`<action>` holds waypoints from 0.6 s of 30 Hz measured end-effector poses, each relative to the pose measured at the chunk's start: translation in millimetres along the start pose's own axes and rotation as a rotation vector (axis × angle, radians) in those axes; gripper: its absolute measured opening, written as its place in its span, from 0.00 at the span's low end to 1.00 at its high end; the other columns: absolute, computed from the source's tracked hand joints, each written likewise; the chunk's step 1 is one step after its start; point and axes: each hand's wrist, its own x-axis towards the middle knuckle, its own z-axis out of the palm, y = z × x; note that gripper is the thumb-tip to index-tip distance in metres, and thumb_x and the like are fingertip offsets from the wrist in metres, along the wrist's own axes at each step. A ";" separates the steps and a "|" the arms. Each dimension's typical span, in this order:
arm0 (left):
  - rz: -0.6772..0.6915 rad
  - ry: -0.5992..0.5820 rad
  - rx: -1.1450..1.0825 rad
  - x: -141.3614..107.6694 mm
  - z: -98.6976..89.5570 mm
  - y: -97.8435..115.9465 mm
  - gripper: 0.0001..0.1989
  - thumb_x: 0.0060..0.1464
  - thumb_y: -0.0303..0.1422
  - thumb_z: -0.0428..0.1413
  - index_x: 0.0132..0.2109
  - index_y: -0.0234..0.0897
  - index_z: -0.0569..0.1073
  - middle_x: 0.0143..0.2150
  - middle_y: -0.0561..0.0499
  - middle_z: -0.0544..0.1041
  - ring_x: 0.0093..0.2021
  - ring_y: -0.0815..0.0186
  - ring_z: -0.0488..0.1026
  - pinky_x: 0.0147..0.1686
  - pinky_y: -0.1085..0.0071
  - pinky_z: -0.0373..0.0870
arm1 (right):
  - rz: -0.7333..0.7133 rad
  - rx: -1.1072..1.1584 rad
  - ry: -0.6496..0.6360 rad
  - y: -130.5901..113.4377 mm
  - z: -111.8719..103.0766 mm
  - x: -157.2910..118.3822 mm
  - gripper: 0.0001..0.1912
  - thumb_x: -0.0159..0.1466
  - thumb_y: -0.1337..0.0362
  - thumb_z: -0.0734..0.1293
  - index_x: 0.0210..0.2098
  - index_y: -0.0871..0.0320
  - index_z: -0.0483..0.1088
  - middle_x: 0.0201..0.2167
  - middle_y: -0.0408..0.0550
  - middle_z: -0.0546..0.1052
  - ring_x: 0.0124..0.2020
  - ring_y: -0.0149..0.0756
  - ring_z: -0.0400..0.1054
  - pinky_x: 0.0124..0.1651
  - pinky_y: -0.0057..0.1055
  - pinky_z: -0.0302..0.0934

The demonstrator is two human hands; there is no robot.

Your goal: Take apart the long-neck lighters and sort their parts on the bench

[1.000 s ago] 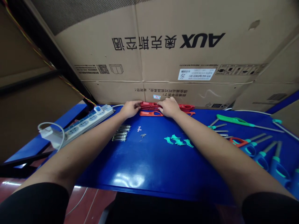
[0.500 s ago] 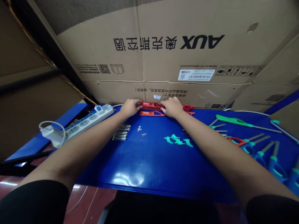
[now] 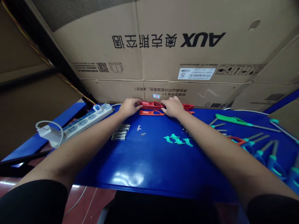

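Note:
My left hand [image 3: 130,107] holds the left end of a stack of red plastic lighter-shaped pieces [image 3: 150,105] at the far edge of the blue table [image 3: 149,165]. My right hand [image 3: 170,106] lies over the stack's right part, hiding some of it. Just in front sits a single orange-red piece [image 3: 151,112], and another red piece [image 3: 188,107] shows beyond my right hand. Both forearms reach forward across the table.
Metal tubes [image 3: 119,133], small metal parts [image 3: 142,134] and teal plastic pieces [image 3: 177,140] lie mid-table. Long-nosed blue lighters [image 3: 275,165] and a green one [image 3: 233,119] lie at right. A power strip [image 3: 88,120] sits at left, cardboard boxes [image 3: 163,56] behind.
Both hands stay on the red stack, with only slight shifts. The view has moved a little as my head shifted.

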 end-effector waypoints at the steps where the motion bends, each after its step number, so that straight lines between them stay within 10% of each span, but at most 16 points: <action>1: 0.004 0.003 0.010 -0.3 0.1 0.4 0.13 0.57 0.36 0.59 0.48 0.39 0.80 0.41 0.48 0.82 0.39 0.62 0.77 0.41 0.69 0.71 | 0.002 -0.001 0.002 0.2 0.1 -0.1 0.19 0.68 0.57 0.61 0.54 0.58 0.72 0.44 0.57 0.80 0.48 0.49 0.68 0.52 0.41 0.48; 8: 0.038 0.069 0.081 -4.7 -12.2 15.3 0.15 0.58 0.38 0.59 0.49 0.37 0.78 0.39 0.45 0.79 0.42 0.58 0.75 0.45 0.64 0.70 | -0.026 -0.021 0.027 1.1 -20.6 -8.8 0.19 0.68 0.57 0.62 0.53 0.58 0.73 0.49 0.57 0.79 0.51 0.51 0.65 0.52 0.42 0.49; 13: 0.348 0.147 -0.233 -55.0 -55.6 110.0 0.16 0.64 0.43 0.51 0.46 0.38 0.79 0.43 0.43 0.79 0.48 0.57 0.74 0.54 0.58 0.68 | -0.098 -0.052 0.106 12.7 -76.6 -73.6 0.21 0.69 0.58 0.58 0.55 0.58 0.72 0.52 0.57 0.77 0.53 0.51 0.65 0.53 0.43 0.53; 15: 0.430 -0.014 -0.602 -100.3 -59.3 166.7 0.16 0.64 0.44 0.51 0.48 0.43 0.79 0.45 0.45 0.80 0.46 0.59 0.76 0.53 0.60 0.71 | -0.060 -0.046 0.101 25.9 -98.5 -115.3 0.21 0.68 0.57 0.58 0.55 0.56 0.72 0.51 0.56 0.78 0.51 0.51 0.67 0.51 0.44 0.57; 18: 0.534 -0.727 -1.114 -193.3 -27.1 247.6 0.26 0.55 0.57 0.52 0.53 0.51 0.78 0.41 0.44 0.81 0.48 0.57 0.79 0.40 0.63 0.75 | -0.015 -0.002 0.096 56.4 -118.8 -182.8 0.25 0.68 0.52 0.56 0.56 0.56 0.72 0.51 0.56 0.78 0.51 0.52 0.70 0.52 0.47 0.61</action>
